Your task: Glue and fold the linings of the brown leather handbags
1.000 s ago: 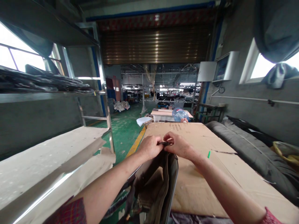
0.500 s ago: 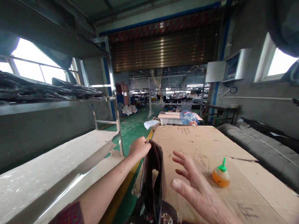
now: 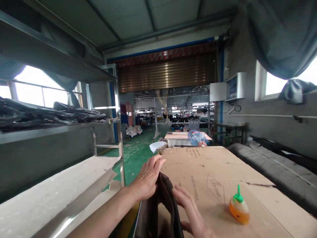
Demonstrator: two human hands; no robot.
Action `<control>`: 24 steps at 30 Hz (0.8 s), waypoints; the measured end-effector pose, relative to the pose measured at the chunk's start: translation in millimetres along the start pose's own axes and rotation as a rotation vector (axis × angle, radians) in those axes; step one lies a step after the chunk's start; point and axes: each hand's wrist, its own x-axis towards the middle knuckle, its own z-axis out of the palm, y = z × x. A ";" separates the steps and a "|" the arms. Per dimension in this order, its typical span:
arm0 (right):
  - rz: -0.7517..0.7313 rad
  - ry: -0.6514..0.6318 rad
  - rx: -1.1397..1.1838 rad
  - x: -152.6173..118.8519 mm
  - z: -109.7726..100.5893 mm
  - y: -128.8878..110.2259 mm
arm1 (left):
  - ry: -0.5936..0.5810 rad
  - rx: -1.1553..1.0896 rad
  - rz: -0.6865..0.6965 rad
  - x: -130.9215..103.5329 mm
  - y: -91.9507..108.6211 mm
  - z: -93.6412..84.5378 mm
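Note:
A dark brown handbag (image 3: 148, 213), its top gaping, stands upright in front of me at the left edge of the cardboard sheet. My left hand (image 3: 146, 175) is curled at the bag's far top corner, thumb and fingertips close together; its exact contact with the rim is partly hidden. Along the outer right wall of the bag lies my right hand (image 3: 189, 210), fingers stretched forward and touching it, with the thumb low and apart. To the right sits a round squeeze bottle (image 3: 239, 209) of orange liquid with a green nozzle.
Cardboard (image 3: 210, 165) covers the table. Blue water jugs (image 3: 196, 138) lie beyond its far end. On the left is a metal rack (image 3: 121, 145) with sheets below and dark material (image 3: 44, 114) above. A grey roll (image 3: 267, 168) runs along the right side.
My right hand has moved left from above the cardboard onto the bag's side. My left hand has shifted at the far corner, and the bag sits lower in view. The camera has tilted up.

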 end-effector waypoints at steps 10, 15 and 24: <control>0.162 0.126 -0.704 23.1 -87.1 -9.1 | -0.104 -0.066 -0.047 -14.6 13.2 -8.1; 0.123 0.219 -0.496 24.7 -76.8 13.8 | -0.035 -0.089 0.015 -9.2 16.4 5.2; 0.098 0.308 -0.275 25.8 -77.1 47.9 | -0.077 -0.186 -0.089 0.7 23.7 2.2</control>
